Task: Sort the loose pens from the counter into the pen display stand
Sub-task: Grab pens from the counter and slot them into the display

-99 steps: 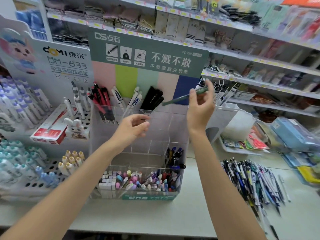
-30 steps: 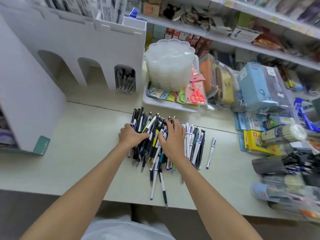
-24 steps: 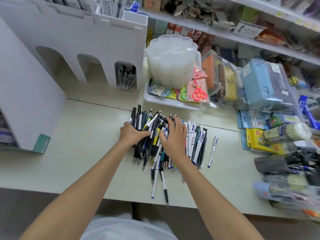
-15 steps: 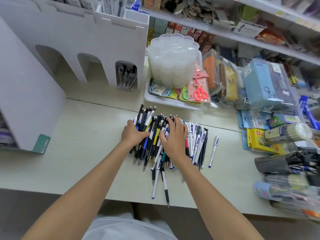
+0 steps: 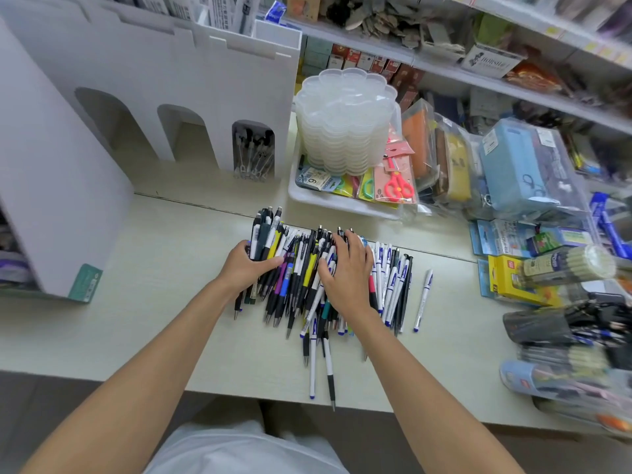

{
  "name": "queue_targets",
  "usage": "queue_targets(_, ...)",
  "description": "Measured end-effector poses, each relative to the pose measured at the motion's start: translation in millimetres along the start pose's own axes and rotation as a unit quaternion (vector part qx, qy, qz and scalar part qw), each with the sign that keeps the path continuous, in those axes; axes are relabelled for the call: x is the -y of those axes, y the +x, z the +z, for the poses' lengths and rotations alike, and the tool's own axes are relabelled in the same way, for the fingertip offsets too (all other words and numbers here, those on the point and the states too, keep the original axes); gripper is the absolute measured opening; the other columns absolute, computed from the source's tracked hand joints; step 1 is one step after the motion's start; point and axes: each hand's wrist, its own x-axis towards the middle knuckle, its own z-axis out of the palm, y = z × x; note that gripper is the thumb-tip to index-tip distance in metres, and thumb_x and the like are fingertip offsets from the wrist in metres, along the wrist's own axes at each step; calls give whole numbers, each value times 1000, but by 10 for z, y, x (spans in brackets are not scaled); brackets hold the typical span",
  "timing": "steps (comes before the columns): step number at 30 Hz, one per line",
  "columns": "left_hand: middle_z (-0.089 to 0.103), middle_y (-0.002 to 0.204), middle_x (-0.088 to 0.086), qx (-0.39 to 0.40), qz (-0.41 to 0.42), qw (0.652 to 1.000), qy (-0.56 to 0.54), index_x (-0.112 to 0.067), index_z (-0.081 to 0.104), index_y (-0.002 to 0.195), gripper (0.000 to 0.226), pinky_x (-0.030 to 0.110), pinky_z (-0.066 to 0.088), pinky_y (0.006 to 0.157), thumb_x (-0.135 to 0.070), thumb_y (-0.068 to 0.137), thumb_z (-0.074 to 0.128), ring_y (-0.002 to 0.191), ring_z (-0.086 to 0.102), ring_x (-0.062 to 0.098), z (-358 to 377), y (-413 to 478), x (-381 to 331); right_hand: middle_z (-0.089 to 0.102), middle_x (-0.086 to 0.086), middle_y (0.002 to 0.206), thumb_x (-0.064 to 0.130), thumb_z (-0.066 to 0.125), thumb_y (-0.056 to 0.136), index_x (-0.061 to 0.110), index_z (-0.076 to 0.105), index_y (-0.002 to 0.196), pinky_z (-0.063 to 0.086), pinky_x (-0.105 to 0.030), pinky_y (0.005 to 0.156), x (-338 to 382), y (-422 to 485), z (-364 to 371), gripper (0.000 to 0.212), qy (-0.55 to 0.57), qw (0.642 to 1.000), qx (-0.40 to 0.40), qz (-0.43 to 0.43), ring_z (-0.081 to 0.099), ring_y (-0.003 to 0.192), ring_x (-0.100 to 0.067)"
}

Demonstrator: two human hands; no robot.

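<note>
A heap of loose pens [image 5: 301,278], black, white, blue and yellow, lies on the pale counter [image 5: 154,319] in front of me. My left hand [image 5: 244,266] is at the heap's left edge, fingers and thumb curled round a small bundle of pens [image 5: 268,230] whose tops stick out beyond the hand. My right hand [image 5: 349,271] lies flat on the middle of the heap with its fingers spread. One white pen [image 5: 424,299] lies apart at the right. Only the white side wall of the pen display stand [image 5: 51,172] shows at far left.
A white cardboard stand with arched openings [image 5: 191,83] sits behind. A white tray [image 5: 328,201] carries stacked clear lids [image 5: 345,124] and scissors. Bagged pencil cases [image 5: 519,165], yellow packs [image 5: 509,278] and pen tubes [image 5: 564,323] crowd the right side.
Earlier both hands were up at the display stand with a green pen; now they are down on the heap. In the last second my left hand gathered a bundle at the heap's left.
</note>
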Motion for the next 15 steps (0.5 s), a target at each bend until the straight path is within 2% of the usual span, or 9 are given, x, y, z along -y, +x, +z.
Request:
queue_targets(2,53,135,-2,-4,-5,1000,-2,-15,41,141,99,40,43,106,-56,63,85,125,52,21,-44,3,6,30,-3,155,38,41,94,17,41,144,1,-45,123,4,3,2,54,-1,1000,0,-1,15,148,-18)
queue_targets(4,52,135,-2,-12,-3,1000,-2,-13,39,144,98,42,43,107,-53,67,85,126,50,22,-63,-8,0,29,-3,155,36,43,95,17,41,144,-1,-44,123,12,-3,-5,53,0,1000,4,-1,14,148,-17)
queue_targets(5,56,129,-4,-11,-2,1000,-16,-13,44,139,89,41,45,104,-48,69,85,120,55,21,-72,-15,-17,29,-2,155,35,44,96,17,40,144,-2,-44,123,13,-5,-8,52,1,1000,6,-2,13,148,-16)
queue_targets(7,68,107,2,-13,14,999,-38,-12,57,118,51,36,53,89,-30,77,81,97,64,21,-84,-24,-46,29,-2,155,34,45,96,18,41,144,-2,-44,123,0,-6,-8,51,6,1000,7,-6,13,148,-16)
queue_targets(9,66,90,6,-23,29,998,-43,-10,60,103,24,31,51,73,-10,81,71,82,61,22,-113,-51,-103,29,-3,154,33,47,95,17,42,143,-1,-45,123,-2,-7,-17,50,12,1000,7,-11,13,148,-17)
queue_targets(12,68,81,12,-10,33,993,-113,-7,60,99,18,33,52,68,-3,84,68,71,63,20,-176,-104,-187,29,-6,154,30,51,95,16,42,142,3,-46,123,25,-21,-44,50,27,1000,4,-6,14,147,-20)
queue_targets(15,67,73,9,69,26,978,-194,-6,58,100,15,34,55,64,-6,88,67,69,63,23,-259,-255,-321,35,-7,151,30,51,93,15,46,139,17,-50,120,163,17,-177,49,92,995,-39,-20,24,144,-22)
